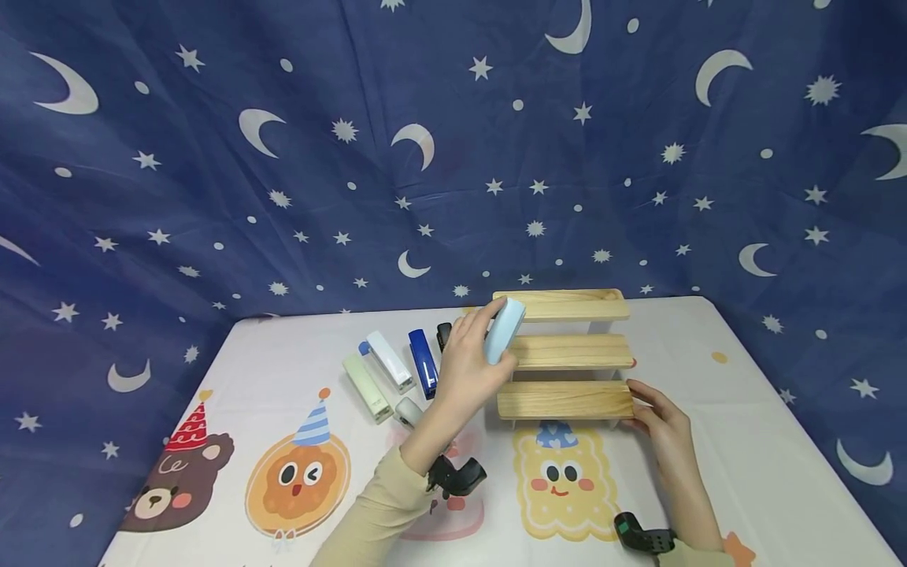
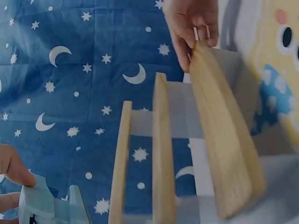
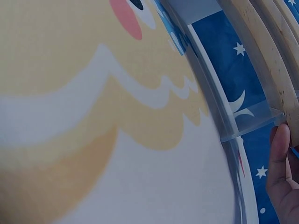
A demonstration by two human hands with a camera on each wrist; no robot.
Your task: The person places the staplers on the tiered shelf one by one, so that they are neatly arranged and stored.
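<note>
My left hand [image 1: 471, 362] grips a light blue stapler [image 1: 505, 329], held up at the left side of a three-tier wooden shelf [image 1: 564, 400]. In the left wrist view the stapler [image 2: 39, 203] shows at the lower left, pinched by the fingers and apart from the boards. My right hand [image 1: 662, 425] holds the right end of the lowest board. The right wrist view shows the thumb [image 3: 280, 142] against that board's end, near the clear side support [image 3: 254, 123]; most of the other fingers are hidden there.
Left of the shelf lie several more staplers: a pale green one [image 1: 367, 387], a white one [image 1: 389, 362], a dark blue one [image 1: 423, 364], a black one [image 1: 443, 335] and a grey one [image 1: 407, 411], partly behind the left arm. A starry blue curtain [image 1: 453, 157] hangs behind the table.
</note>
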